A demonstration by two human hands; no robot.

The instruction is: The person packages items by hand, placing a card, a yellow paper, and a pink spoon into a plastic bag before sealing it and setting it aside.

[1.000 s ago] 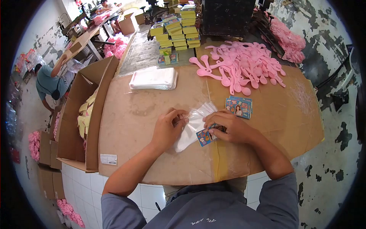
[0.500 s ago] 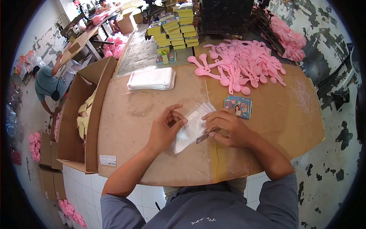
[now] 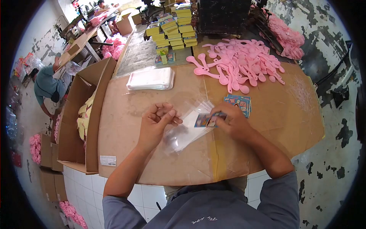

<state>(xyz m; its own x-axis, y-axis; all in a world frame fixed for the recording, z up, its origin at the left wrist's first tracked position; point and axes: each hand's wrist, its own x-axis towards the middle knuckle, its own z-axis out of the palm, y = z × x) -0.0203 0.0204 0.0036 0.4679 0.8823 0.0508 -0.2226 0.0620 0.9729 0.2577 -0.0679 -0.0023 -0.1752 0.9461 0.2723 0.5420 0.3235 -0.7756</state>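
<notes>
My right hand (image 3: 233, 121) pinches a small printed card (image 3: 206, 120) above clear plastic bags (image 3: 187, 133) fanned out on the cardboard-covered table. Just left of the bags is my left hand (image 3: 157, 119), its fingers curled and its thumb near the fingertips; whether it holds a bag edge is hard to tell. More printed cards (image 3: 244, 105) lie behind my right hand. A heap of pink spoons (image 3: 244, 65) covers the back right of the table. At the back left sits a stack of packed clear bags (image 3: 150, 79).
An open cardboard box (image 3: 66, 126) with yellow pieces inside stands against the table's left edge. Piles of yellow-edged cards (image 3: 175, 32) rise at the back, beside a black box (image 3: 220, 17). Another person (image 3: 47, 84) bends down at the far left.
The card in my right hand has turned its coloured face up and moved slightly up over the bags. My left hand has shifted a little left, and the bags have spread at their lower end.
</notes>
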